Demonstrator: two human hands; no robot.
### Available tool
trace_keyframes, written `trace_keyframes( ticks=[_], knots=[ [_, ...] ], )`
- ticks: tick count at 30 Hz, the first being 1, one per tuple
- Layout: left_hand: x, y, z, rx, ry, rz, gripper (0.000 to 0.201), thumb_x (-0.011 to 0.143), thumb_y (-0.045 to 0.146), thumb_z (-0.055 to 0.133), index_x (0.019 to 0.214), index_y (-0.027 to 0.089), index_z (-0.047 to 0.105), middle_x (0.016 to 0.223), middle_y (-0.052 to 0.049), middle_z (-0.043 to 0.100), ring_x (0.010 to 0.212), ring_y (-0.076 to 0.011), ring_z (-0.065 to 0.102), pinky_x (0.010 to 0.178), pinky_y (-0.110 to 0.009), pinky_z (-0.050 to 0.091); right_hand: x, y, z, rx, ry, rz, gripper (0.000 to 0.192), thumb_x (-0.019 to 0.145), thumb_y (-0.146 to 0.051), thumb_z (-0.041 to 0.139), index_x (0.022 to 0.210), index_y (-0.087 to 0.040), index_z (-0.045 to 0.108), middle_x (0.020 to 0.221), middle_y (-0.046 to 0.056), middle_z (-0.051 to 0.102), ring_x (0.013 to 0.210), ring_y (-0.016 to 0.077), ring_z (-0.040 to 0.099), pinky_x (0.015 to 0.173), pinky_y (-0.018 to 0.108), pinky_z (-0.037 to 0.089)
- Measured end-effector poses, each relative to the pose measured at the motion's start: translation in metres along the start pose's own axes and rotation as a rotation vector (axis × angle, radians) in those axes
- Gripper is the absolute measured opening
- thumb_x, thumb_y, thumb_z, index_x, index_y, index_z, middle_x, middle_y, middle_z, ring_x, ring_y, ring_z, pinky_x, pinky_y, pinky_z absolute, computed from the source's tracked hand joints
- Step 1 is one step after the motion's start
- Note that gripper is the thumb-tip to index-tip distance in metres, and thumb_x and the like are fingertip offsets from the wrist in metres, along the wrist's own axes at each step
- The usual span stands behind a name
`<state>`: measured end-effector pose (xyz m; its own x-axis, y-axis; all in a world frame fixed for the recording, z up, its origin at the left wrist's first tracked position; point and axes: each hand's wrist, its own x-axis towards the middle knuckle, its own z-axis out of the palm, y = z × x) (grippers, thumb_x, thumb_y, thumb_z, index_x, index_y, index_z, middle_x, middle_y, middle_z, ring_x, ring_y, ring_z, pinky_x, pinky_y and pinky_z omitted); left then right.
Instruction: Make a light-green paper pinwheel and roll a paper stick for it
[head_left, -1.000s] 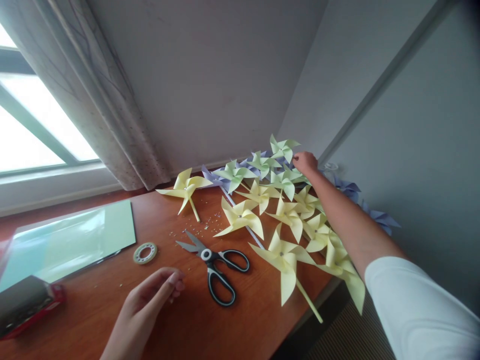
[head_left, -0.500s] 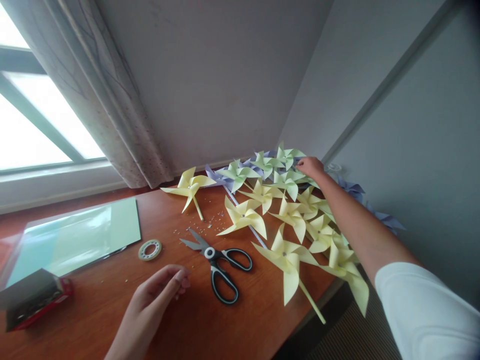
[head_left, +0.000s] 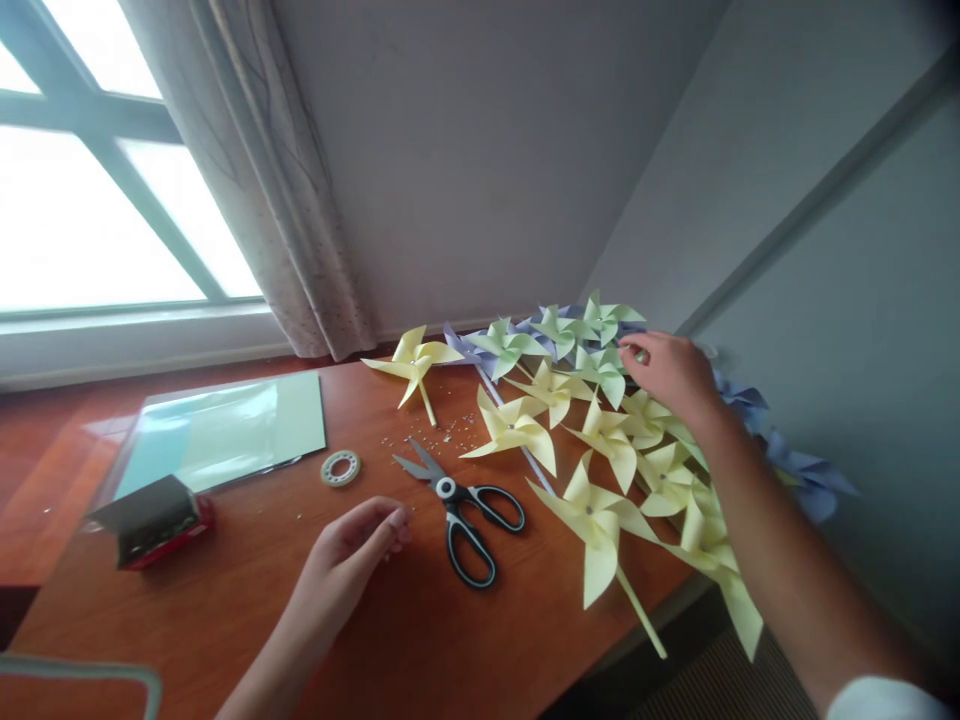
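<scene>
My left hand (head_left: 356, 555) hovers over the table just left of the scissors (head_left: 446, 490), its thumb pressed to the curled fingers; whatever they may hold is hidden. The scissors lie with blades apart, pointing away. At the far right my right hand (head_left: 671, 375) is closed beside a green pinwheel (head_left: 600, 372), with a small pale green tip between the fingers; I cannot make out what it belongs to. Several yellow pinwheels (head_left: 590, 512) and a purple pinwheel (head_left: 469, 345) lie around. One yellow pinwheel (head_left: 411, 360) sits apart, its stick toward me.
A roll of tape (head_left: 340, 468) lies left of the scissors. Beyond it is a clear sleeve of coloured paper (head_left: 232, 425). An open red box (head_left: 161, 525) stands at the left. Small scraps (head_left: 448, 436) dot the wooden table (head_left: 450, 650). Purple pinwheels (head_left: 806, 470) hang past the right edge.
The view has swung left, so everything appears further right. My right hand has drawn back slightly toward me, and a pale green tip now shows in its fingers. My left hand keeps its pose.
</scene>
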<state>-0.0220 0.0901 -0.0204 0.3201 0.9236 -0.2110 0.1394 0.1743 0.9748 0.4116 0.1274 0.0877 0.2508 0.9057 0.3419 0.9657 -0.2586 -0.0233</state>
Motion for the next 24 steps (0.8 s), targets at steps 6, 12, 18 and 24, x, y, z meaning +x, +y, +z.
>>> trace_keyframes(
  ticks=[6, 12, 18, 24],
  knots=[
    [-0.004, 0.001, 0.006, 0.009, -0.03, 0.038, 0.033, 0.089, 0.049, 0.066, 0.081, 0.017, 0.068, 0.073, -0.002, 0.065, 0.07, -0.0164, 0.057, 0.066, -0.025, 0.046, -0.115, -0.091, 0.001, 0.397, -0.086, -0.241, 0.022, 0.096, -0.029, 0.057, 0.107, -0.02, 0.076, 0.097, 0.005, 0.078, 0.078, 0.0206, 0.071, 0.074, 0.032, 0.053],
    [-0.006, -0.005, 0.01, 0.096, -0.037, 0.148, 0.029, 0.093, 0.042, 0.06, 0.084, 0.016, 0.066, 0.075, -0.004, 0.067, 0.071, -0.0169, 0.059, 0.067, -0.026, 0.047, -0.174, -0.169, 0.042, 0.492, -0.192, -0.285, 0.018, 0.096, -0.022, 0.058, 0.106, -0.021, 0.073, 0.101, 0.008, 0.074, 0.093, 0.0261, 0.071, 0.081, 0.036, 0.053],
    [-0.008, -0.005, 0.014, 0.193, -0.011, 0.223, 0.019, 0.09, 0.03, 0.061, 0.081, 0.015, 0.069, 0.071, -0.002, 0.064, 0.065, -0.0146, 0.054, 0.061, -0.024, 0.042, -0.16, -0.215, 0.051, 0.528, -0.249, -0.384, 0.015, 0.096, -0.018, 0.058, 0.103, -0.02, 0.072, 0.095, 0.007, 0.074, 0.091, 0.0248, 0.07, 0.081, 0.033, 0.05],
    [-0.007, -0.006, 0.01, 0.37, 0.104, 0.289, 0.016, 0.089, 0.022, 0.057, 0.085, 0.016, 0.07, 0.071, -0.001, 0.064, 0.064, -0.014, 0.051, 0.062, -0.025, 0.039, -0.144, -0.241, 0.061, 0.522, -0.32, -0.472, 0.02, 0.099, -0.016, 0.052, 0.095, -0.02, 0.07, 0.094, 0.007, 0.076, 0.089, 0.0236, 0.071, 0.076, 0.031, 0.046]
  ],
)
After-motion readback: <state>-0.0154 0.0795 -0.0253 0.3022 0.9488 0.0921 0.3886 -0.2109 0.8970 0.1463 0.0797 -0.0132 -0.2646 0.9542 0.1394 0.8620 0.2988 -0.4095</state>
